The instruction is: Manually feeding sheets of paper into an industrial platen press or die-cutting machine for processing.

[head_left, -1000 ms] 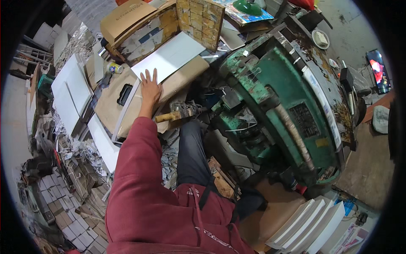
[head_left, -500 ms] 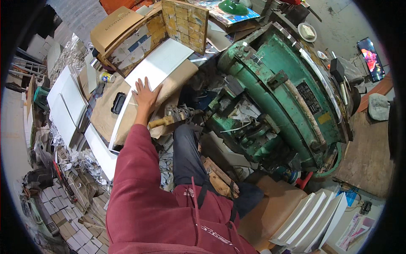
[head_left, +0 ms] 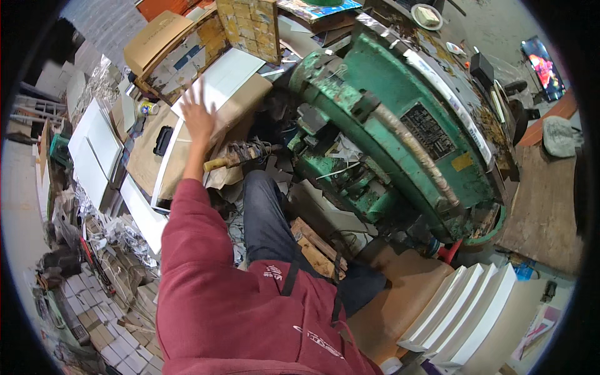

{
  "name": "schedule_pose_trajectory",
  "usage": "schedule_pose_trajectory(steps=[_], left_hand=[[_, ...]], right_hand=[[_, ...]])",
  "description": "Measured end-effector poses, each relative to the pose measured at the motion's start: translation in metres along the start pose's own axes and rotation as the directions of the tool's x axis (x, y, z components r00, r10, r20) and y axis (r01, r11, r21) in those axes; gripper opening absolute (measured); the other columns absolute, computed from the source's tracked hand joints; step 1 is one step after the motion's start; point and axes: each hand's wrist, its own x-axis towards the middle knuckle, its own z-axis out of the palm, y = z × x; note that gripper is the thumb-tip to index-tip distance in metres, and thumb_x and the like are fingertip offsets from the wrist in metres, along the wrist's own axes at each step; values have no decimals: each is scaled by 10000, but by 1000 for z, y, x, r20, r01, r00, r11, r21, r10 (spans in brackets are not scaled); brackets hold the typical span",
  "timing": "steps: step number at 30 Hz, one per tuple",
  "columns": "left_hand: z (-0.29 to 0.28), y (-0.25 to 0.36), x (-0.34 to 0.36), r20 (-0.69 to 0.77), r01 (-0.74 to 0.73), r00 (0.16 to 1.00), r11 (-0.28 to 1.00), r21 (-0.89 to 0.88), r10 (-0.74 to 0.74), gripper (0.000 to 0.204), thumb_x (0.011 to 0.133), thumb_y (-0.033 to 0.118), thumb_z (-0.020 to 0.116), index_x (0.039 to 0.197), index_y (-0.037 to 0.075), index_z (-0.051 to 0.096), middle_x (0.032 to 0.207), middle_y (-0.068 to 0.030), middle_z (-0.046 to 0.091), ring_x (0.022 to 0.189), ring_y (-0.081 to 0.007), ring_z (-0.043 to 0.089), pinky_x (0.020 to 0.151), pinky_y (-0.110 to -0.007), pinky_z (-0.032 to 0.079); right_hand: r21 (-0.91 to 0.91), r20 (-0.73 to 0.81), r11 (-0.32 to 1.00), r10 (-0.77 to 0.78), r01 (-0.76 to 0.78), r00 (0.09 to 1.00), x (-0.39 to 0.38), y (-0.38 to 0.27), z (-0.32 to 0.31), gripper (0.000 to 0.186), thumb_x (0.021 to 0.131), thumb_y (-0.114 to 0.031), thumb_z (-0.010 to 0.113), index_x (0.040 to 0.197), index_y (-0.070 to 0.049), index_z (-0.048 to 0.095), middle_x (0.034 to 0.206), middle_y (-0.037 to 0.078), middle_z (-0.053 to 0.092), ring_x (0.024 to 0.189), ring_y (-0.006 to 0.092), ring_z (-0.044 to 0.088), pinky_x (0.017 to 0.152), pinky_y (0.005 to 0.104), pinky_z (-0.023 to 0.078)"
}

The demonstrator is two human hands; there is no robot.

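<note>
Sheet (head_left: 228, 72) lies left of the machine (head_left: 381, 147), phone (head_left: 542, 69) right.

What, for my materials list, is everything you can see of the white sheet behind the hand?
The white sheet is flat, straight-edged and looks like smooth card or board. It lies slantwise on a brown surface, in front of a stained panel. The left hand spreads over its near end, partly hiding it; contact is unclear.

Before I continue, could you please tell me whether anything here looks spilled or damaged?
Yes. At left, paper scraps lie in a loose tangle, as if spilled. The green machine has chipped, stained paint, so it looks worn. The white sheet by the left hand shows no clear damage.
</note>
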Motion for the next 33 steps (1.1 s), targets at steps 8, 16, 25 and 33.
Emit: schedule_pose_trajectory(steps=[8,16,25,33], left_hand=[[31,-211,197,133,21,990,981,195,-48,777,852,505,579,1357,-61,410,1359,-269,459,1296,-399,398,1088,-448,304],[90,-257,209,441,35,880,951,307,-174,760,894,614,467,1349,6,426,1270,-320,479,1148,-432,507,933,-500,434],[40,-186,170,293,212,933,977,24,-210,482,950,530,400,1151,147,612,1024,-206,662,944,-434,619,780,-524,489],[18,-172,154,97,-96,992,980,172,80,373,982,490,359,1099,206,570,927,-112,677,788,-351,667,613,-465,522]], right_hand=[[139,268,985,-131,97,954,-21,-115,125,391,1004,-229,440,1282,25,547,1311,130,558,1205,225,530,1042,323,392],[408,796,890,-238,-203,556,-130,-200,262,269,954,-191,545,1136,-40,674,1210,93,636,1147,206,560,987,322,417],[164,927,941,-44,-295,373,-179,-191,255,379,937,-304,577,1143,4,657,1226,113,620,1170,218,543,1005,324,397],[343,830,841,-63,-419,554,-147,-175,215,477,932,-375,581,1169,38,614,1257,168,577,1231,258,495,1080,372,355]])
